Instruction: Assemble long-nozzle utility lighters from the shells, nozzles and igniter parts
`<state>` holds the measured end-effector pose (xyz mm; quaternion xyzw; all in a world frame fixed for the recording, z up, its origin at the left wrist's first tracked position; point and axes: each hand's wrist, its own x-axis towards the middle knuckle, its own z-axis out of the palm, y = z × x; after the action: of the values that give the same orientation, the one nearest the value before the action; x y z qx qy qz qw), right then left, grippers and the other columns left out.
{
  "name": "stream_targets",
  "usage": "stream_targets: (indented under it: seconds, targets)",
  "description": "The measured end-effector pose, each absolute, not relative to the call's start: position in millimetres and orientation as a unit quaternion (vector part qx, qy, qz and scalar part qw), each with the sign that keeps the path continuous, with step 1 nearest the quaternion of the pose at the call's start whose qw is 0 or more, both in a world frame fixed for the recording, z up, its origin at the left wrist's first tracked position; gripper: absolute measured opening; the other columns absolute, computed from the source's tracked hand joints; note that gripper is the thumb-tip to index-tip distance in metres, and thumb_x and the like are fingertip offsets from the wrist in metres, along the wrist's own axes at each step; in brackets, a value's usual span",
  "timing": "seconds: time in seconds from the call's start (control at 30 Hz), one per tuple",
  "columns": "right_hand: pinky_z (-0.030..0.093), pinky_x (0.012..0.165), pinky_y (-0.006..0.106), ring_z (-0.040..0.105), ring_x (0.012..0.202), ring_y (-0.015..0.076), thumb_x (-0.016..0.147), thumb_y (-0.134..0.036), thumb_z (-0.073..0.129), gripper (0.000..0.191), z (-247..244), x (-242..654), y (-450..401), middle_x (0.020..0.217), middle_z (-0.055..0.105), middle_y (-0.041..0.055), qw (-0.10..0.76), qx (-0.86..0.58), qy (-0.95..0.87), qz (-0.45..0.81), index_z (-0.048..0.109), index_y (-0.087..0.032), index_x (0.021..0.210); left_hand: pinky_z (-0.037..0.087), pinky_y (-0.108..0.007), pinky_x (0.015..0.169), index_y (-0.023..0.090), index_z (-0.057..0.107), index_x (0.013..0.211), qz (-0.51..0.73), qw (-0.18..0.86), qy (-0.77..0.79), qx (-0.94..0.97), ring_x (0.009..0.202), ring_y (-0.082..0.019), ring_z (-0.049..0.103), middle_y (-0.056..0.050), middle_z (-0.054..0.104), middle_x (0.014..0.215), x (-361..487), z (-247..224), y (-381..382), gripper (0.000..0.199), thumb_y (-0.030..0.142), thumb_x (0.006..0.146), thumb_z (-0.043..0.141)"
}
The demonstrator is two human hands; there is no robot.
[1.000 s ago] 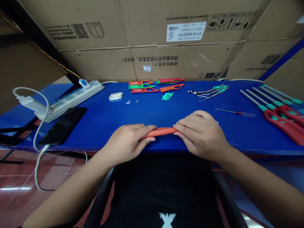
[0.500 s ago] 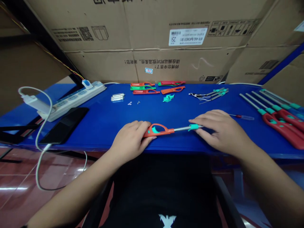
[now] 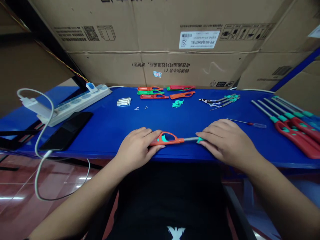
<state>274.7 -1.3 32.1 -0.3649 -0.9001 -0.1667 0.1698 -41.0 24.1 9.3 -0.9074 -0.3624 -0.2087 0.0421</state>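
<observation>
Orange plastic handle (image 3: 172,142) in my curled left hand (image 3: 136,145), I pinch the teal plastic collar (image 3: 199,139) with my right hand (image 3: 223,141), probably seating it; next calls for straight pressure.

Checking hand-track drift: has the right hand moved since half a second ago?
Yes: the right hand has shifted left, away from the screwdriver on the blue table, which it partly hid then.
</observation>
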Motion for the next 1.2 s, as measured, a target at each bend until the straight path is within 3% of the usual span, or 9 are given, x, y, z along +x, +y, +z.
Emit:
stream_targets:
  seconds: [0.13, 0.33, 0.53, 0.73, 0.9, 0.97, 1.07, 1.2]
  targets:
    - [0.043, 0.092, 0.044, 0.061, 0.089, 0.0254, 0.099, -0.027, 0.051, 0.027, 32.2, 253.7, 2.6, 0.093, 0.071, 0.0102, 0.109, -0.369, -0.911, -0.150, 0.071, -0.012, 0.109, 0.050, -0.039, 0.074, 0.010, 0.065, 0.123, -0.224, 0.085, -0.356, -0.903, 0.081, -0.025, 0.062, -0.009, 0.068, 0.088, -40.7, 8.2, 21.7, 0.044, 0.044, 0.095, 0.060]
    - [0.031, 0.110, 0.047, 0.058, 0.080, 0.0205, 0.100, -0.024, 0.046, 0.028, 32.9, 215.6, 6.1, 0.080, 0.065, 0.0044, 0.086, -0.363, -0.925, -0.071, 0.069, -0.016, 0.085, 0.038, -0.036, 0.064, 0.013, 0.066, 0.122, -0.251, 0.168, -0.327, -0.895, 0.076, -0.022, 0.058, -0.006, 0.067, 0.083, -40.1, 8.9, 16.8, 0.032, 0.031, 0.097, 0.058]
    - [0.032, 0.111, 0.046, 0.057, 0.079, 0.0208, 0.096, -0.022, 0.047, 0.025, 35.5, 202.4, 14.4, 0.079, 0.064, 0.0053, 0.068, -0.361, -0.930, -0.032, 0.066, -0.016, 0.081, 0.033, -0.037, 0.063, 0.013, 0.067, 0.121, -0.243, 0.184, -0.338, -0.891, 0.073, -0.022, 0.057, -0.005, 0.069, 0.083, -37.8, 12.8, 15.1, 0.030, 0.025, 0.094, 0.060]
    - [0.035, 0.108, 0.045, 0.058, 0.080, 0.0205, 0.097, -0.023, 0.046, 0.025, 38.9, 201.2, 17.2, 0.082, 0.066, 0.0066, 0.072, -0.378, -0.923, 0.020, 0.065, -0.016, 0.081, 0.037, -0.038, 0.063, 0.014, 0.068, 0.121, -0.232, 0.147, -0.369, -0.888, 0.075, -0.024, 0.060, -0.007, 0.070, 0.086, -36.1, 12.2, 16.7, 0.033, 0.032, 0.095, 0.059]
    - [0.042, 0.093, 0.042, 0.059, 0.084, 0.0221, 0.101, -0.030, 0.043, 0.031, 40.3, 214.6, 20.3, 0.089, 0.069, 0.0074, 0.071, -0.408, -0.909, 0.054, 0.069, -0.017, 0.091, 0.051, -0.042, 0.086, 0.014, 0.054, 0.142, -0.198, -0.003, -0.394, -0.898, 0.099, -0.028, 0.065, -0.013, 0.069, 0.110, -45.3, 19.3, 29.4, 0.063, 0.046, 0.089, 0.068]
    - [0.043, 0.090, 0.043, 0.059, 0.085, 0.0235, 0.102, -0.030, 0.042, 0.031, 38.8, 224.1, 20.2, 0.090, 0.069, 0.0083, 0.075, -0.422, -0.902, 0.049, 0.070, -0.016, 0.098, 0.052, -0.041, 0.091, 0.019, 0.053, 0.143, -0.209, -0.105, -0.425, -0.875, 0.103, -0.027, 0.065, -0.012, 0.068, 0.120, -53.7, 24.4, 36.3, 0.064, 0.046, 0.088, 0.070]
    - [0.044, 0.088, 0.043, 0.060, 0.086, 0.0237, 0.102, -0.029, 0.041, 0.032, 34.3, 239.3, 18.6, 0.093, 0.070, 0.0090, 0.099, -0.416, -0.901, 0.075, 0.069, -0.016, 0.110, 0.056, -0.036, 0.080, 0.019, 0.069, 0.119, -0.253, -0.295, -0.460, -0.798, 0.085, -0.021, 0.069, -0.008, 0.073, 0.104, -64.3, 28.2, 42.4, 0.044, 0.049, 0.087, 0.069]
    - [0.047, 0.084, 0.041, 0.063, 0.088, 0.0239, 0.101, -0.027, 0.040, 0.034, 29.8, 250.9, 13.6, 0.096, 0.072, 0.0102, 0.161, -0.412, -0.893, 0.085, 0.067, -0.016, 0.119, 0.056, -0.029, 0.072, 0.018, 0.066, 0.122, -0.338, -0.469, -0.431, -0.693, 0.079, -0.017, 0.068, -0.006, 0.074, 0.096, -62.5, 24.3, 38.4, 0.056, 0.046, 0.076, 0.081]
